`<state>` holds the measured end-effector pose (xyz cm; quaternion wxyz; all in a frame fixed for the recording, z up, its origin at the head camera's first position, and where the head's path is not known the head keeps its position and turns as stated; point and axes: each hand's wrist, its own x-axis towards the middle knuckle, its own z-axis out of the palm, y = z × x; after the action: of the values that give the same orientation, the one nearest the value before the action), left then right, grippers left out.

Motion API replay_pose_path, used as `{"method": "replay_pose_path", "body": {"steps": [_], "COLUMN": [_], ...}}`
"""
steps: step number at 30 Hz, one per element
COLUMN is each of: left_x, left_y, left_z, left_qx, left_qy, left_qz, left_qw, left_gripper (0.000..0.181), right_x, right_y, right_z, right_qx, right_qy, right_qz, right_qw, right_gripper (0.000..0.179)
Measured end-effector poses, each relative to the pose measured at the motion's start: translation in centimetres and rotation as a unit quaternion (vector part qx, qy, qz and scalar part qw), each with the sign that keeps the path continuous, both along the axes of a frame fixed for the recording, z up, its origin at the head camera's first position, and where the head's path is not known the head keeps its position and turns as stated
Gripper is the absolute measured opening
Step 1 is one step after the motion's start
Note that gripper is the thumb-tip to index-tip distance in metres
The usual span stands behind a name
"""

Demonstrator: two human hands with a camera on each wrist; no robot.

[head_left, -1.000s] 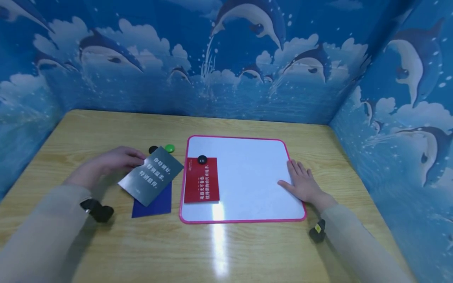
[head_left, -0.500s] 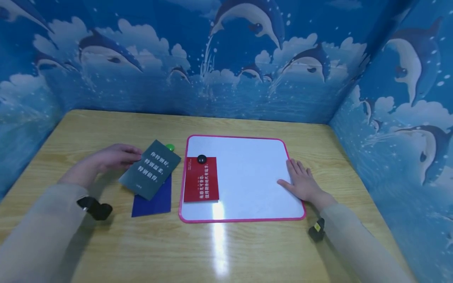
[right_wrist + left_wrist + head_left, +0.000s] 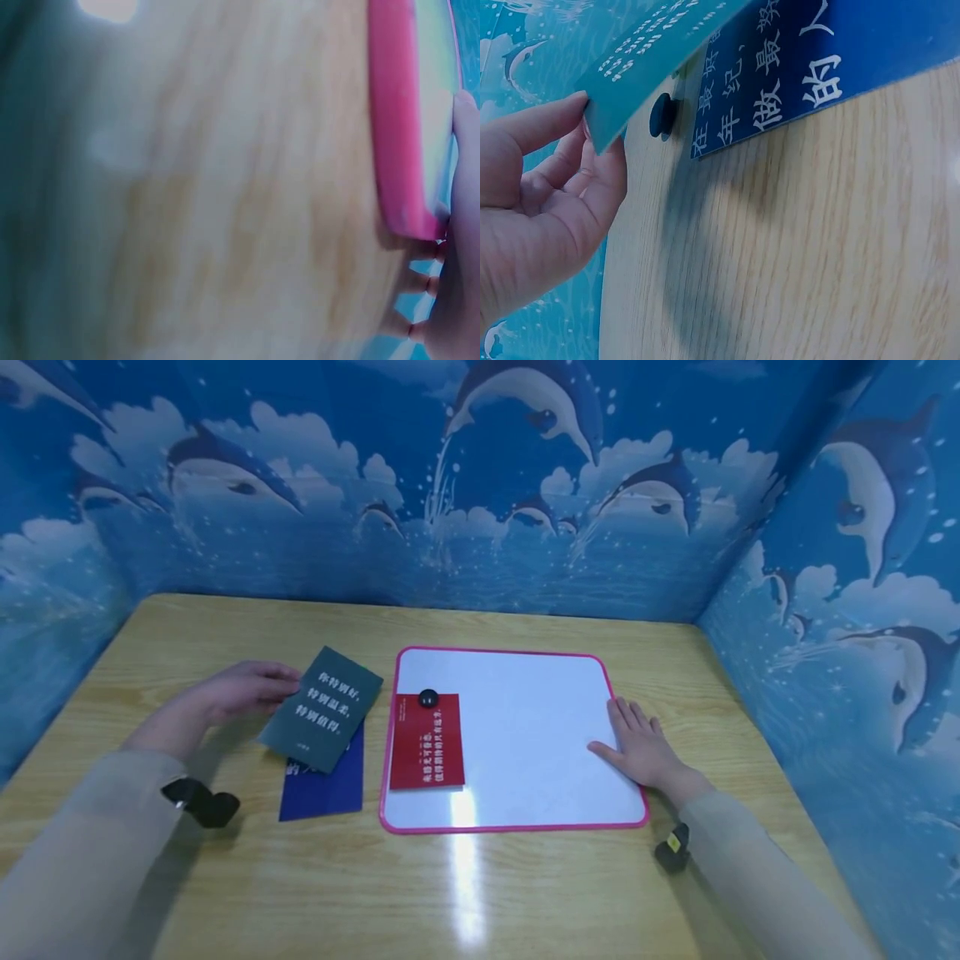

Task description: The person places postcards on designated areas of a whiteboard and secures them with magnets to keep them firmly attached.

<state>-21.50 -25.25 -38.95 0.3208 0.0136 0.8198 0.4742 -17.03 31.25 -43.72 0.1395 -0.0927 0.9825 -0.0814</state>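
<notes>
My left hand [image 3: 251, 689] pinches a dark green card [image 3: 324, 710] with white writing by one corner, between thumb and fingers. In the left wrist view the card [image 3: 641, 64] is lifted off the table, above a blue card [image 3: 780, 75] that lies flat. A black round magnet [image 3: 662, 115] stands on the wood beside the blue card. My right hand [image 3: 637, 747] rests with fingers spread on the right edge of a pink-framed whiteboard [image 3: 532, 735]. On the board's left side lies a red card [image 3: 427, 747] with a black magnet [image 3: 428, 698] on its top edge.
The wooden table [image 3: 337, 893] reaches back to a blue dolphin-print backdrop [image 3: 315, 552], which also stands along the right side. A sliver of the green magnet [image 3: 364, 669] shows at the green card's edge, mostly hidden behind it.
The dark green card has moved slightly up and away in my left hand and tilted, now covering the magnets behind it and baring more of the blue card. My right hand stays put.
</notes>
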Motion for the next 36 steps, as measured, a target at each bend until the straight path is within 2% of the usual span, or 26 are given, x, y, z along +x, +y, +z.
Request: {"method": "replay_pose_path", "body": {"steps": [12, 20, 29, 36], "left_x": [-0.2, -0.5, -0.3, -0.1], "left_y": [0.8, 1.1, 2.5, 4.1], "left_z": [0.1, 0.3, 0.6, 0.8], "left_qx": [0.043, 0.096, 0.112, 0.140], "left_qy": [0.004, -0.007, -0.019, -0.025], "left_qz": [0.031, 0.068, 0.075, 0.069], "left_qw": [0.9986, 0.9930, 0.9907, 0.9875], "left_gripper": [0.062, 0.058, 0.059, 0.042], "right_x": [0.0, 0.0, 0.0, 0.0], "right_y": [-0.1, -0.1, 0.0, 0.0], "right_z": [0.0, 0.1, 0.0, -0.1], "right_qx": [-0.001, -0.001, -0.002, -0.002], "right_qy": [0.000, 0.001, 0.001, 0.004], "right_qz": [-0.001, 0.002, 0.001, 0.002], "right_qw": [1.0000, 1.0000, 1.0000, 1.0000], "right_gripper": [0.092, 0.092, 0.092, 0.091]}}
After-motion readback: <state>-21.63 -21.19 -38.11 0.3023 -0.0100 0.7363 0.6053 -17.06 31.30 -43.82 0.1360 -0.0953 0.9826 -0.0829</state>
